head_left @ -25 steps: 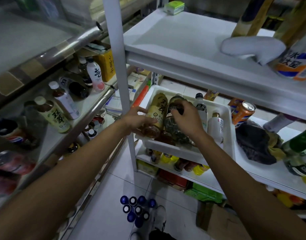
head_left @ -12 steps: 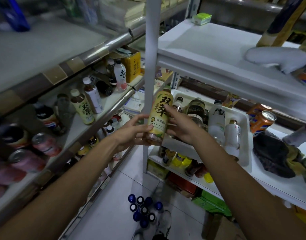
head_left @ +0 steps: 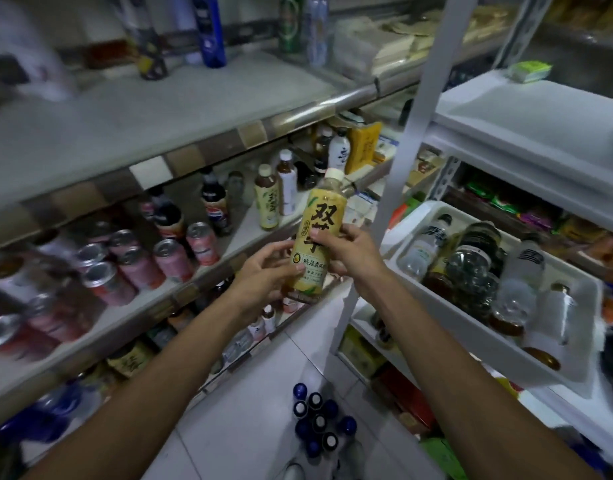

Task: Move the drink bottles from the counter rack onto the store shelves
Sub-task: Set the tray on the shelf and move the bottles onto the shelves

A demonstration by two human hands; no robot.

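Hands, left hand (head_left: 263,277) and right hand (head_left: 350,251), grip smooth cylindrical yellow-labelled bottle (head_left: 315,233).

Small retail shop, convenience-store type. Ref = white rack post (head_left: 404,168). Left of post: long shelf (head_left: 249,233) packed w/ rows of pink cans (head_left: 170,259), cola bottles (head_left: 215,206), tea bottles (head_left: 267,202), several units per product. Right of post: white tray (head_left: 488,344) of assorted drinks, snack packets (head_left: 499,200) behind it. Below post, on floor: pack of blue-capped bottles (head_left: 317,420). More stock on lower shelves both sides of post.
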